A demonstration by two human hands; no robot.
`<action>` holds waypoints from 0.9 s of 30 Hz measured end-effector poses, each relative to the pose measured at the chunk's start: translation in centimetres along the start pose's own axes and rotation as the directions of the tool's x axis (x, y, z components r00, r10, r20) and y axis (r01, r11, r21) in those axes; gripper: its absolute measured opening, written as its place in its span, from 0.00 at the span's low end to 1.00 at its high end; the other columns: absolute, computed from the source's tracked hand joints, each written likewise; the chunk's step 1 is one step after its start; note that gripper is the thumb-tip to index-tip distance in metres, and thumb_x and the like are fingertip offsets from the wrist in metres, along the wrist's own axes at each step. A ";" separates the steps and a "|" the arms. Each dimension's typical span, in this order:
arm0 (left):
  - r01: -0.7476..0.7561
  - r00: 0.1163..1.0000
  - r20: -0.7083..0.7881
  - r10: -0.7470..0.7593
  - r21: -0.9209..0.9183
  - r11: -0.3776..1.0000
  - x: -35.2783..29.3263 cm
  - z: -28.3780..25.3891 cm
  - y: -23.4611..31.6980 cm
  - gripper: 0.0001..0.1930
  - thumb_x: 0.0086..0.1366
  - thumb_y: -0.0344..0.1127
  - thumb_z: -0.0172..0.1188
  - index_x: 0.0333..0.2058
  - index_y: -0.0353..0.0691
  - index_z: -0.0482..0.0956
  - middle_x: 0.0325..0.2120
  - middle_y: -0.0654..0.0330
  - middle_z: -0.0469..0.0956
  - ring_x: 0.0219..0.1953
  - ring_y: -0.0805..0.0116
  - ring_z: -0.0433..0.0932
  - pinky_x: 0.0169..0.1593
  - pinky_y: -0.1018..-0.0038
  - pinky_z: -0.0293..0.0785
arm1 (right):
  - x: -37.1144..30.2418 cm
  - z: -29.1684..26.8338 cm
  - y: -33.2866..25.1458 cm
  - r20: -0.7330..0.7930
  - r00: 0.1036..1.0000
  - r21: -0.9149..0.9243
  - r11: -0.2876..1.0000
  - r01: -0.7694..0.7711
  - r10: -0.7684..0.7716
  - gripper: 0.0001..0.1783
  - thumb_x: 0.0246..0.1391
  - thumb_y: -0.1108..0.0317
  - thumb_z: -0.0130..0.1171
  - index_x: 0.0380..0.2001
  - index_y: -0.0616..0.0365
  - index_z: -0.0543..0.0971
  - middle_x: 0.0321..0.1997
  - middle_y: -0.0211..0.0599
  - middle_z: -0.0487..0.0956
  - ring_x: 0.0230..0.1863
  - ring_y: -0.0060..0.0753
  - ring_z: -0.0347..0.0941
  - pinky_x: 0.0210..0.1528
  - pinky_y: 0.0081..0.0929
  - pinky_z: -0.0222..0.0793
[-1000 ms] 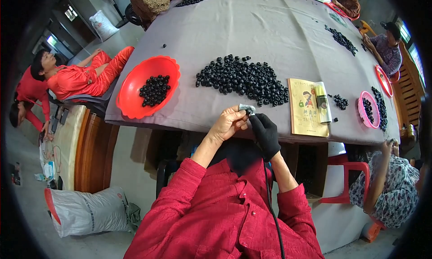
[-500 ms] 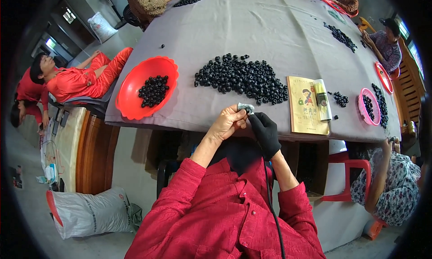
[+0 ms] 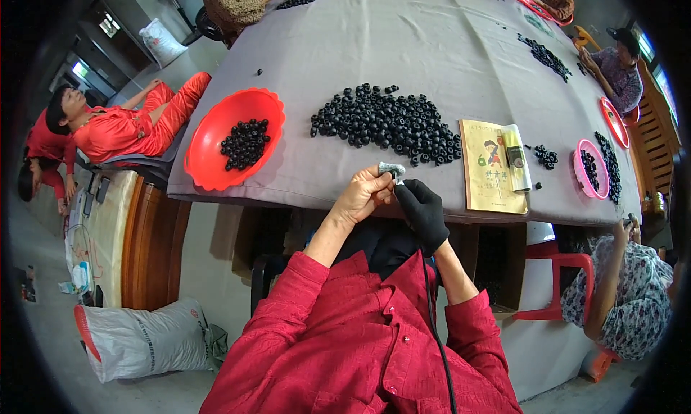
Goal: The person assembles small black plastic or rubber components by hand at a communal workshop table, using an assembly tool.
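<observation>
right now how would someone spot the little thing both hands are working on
Start at the near edge of the grey table, just in front of the big pile of black beads. There the bare left hand and black-gloved right hand pinch a small grey piece, paler than every bead.

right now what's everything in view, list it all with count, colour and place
table cloth: one, grey, covers the long table
pile of round pieces: many, black, mid table ahead of the hands
red basin: one, red, near left edge, black pieces inside
booklet: one, yellow, right of the pile
rolled tube: one, pale, on the booklet
pink basin: one, pink, far right, black pieces inside
sack: one, white, floor lower left
red stool: one, under the table at right
small grey piece: one, between both hands
left hand: bare
right hand: black glove
</observation>
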State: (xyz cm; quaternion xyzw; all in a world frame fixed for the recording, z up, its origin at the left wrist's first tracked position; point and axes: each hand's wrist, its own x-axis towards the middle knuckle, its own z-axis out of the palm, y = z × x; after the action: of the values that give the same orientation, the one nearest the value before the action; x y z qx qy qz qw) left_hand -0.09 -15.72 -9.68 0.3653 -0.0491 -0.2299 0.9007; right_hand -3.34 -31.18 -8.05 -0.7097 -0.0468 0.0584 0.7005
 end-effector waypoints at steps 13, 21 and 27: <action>0.008 0.999 0.032 -0.008 0.002 1.000 0.2 -0.2 0.1 0.06 0.61 0.30 0.51 0.35 0.37 0.74 0.21 0.66 0.70 0.18 0.81 0.61 0.26 0.82 0.63 | 0.3 -0.1 -0.2 -0.006 0.999 -0.014 0.999 -0.032 0.032 0.12 0.52 0.63 0.54 0.33 0.62 0.76 0.27 0.26 0.75 0.29 0.16 0.66 0.31 0.17 0.63; -0.012 1.000 0.008 0.011 0.048 0.999 -0.1 -0.3 -0.3 0.05 0.61 0.31 0.50 0.33 0.37 0.73 0.21 0.64 0.71 0.17 0.80 0.64 0.25 0.80 0.67 | 0.4 0.1 -0.1 -0.009 0.998 -0.029 0.998 0.055 -0.055 0.11 0.52 0.65 0.53 0.32 0.63 0.76 0.25 0.26 0.73 0.26 0.13 0.64 0.27 0.16 0.61; -0.060 0.988 -0.120 0.101 0.307 0.950 -2.5 0.5 2.5 0.05 0.58 0.29 0.54 0.33 0.34 0.74 0.20 0.61 0.73 0.15 0.79 0.66 0.22 0.80 0.66 | 0.2 -0.3 0.3 -0.022 0.998 -0.028 0.998 -0.061 0.061 0.11 0.52 0.65 0.54 0.33 0.63 0.76 0.24 0.22 0.71 0.26 0.13 0.62 0.27 0.15 0.59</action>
State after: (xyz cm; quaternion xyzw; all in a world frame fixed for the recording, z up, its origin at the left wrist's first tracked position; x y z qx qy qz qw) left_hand -1.49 -13.33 -7.40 0.5111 -0.0379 -0.1577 0.8441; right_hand -3.07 -31.48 -8.33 -0.7214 -0.0186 0.0715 0.6885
